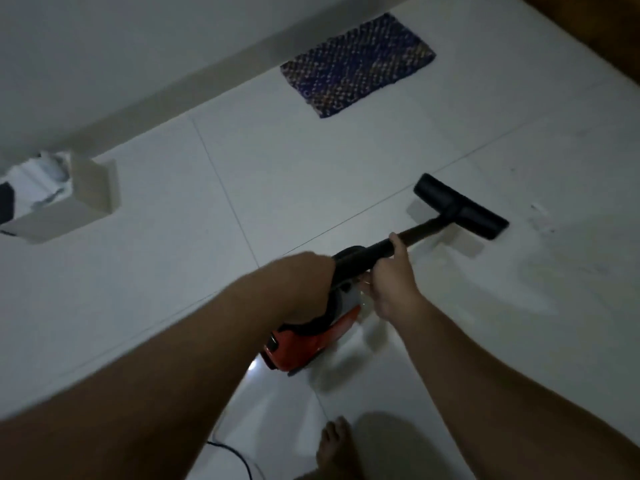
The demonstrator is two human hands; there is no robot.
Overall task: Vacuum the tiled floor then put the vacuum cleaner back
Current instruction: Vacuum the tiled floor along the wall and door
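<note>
Red vacuum cleaner (304, 341) body half-hidden under left hand (304, 285); right hand (391, 271) fingers clasp its tube.

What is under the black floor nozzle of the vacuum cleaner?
Under the black floor nozzle is the white tiled floor, with the nozzle's shadow beside it. Whether dust lies beneath cannot be seen, because the nozzle covers that spot.
</note>
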